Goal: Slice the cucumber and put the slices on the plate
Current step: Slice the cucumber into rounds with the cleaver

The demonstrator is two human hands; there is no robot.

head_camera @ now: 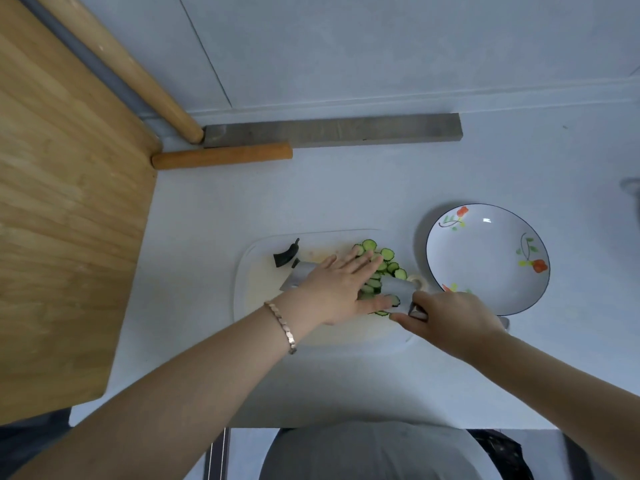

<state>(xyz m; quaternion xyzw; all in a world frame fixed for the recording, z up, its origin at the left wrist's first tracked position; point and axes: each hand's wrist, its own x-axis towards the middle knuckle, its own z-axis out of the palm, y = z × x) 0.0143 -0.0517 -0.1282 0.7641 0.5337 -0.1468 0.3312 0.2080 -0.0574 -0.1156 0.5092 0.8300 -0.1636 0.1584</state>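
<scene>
Since no whole cucumber is to be seen anywhere, the cutting is judged to be finished or very nearly so, and only the moving of the slices is left. At the far left a large pale wooden board (69,202) is leaned against the wall, apart from the work. On the white worktop (194,258) a white plastic cutting board with rounded corners (256,299) is laid, and near its far left corner a dark curved cucumber end (284,257) has been set aside.

Next to it the broad grey steel knife blade (298,276) is seen lying nearly flat, seemingly slid under the pile. The left hand (337,287) is laid palm down over the thin round green cucumber slices (387,255); its fingers (363,263) are held straight and close together, with the thumb set apart. Some slices are fanned out beyond the fingertips, touching the board.

The knife handle is gripped by the right hand (450,320), its fingers curled round it. Just beside the board, on the right, the white round plate with a blue rim and painted flowers (485,258) is seen to hold no slice yet, so the transfer is not yet done.
</scene>
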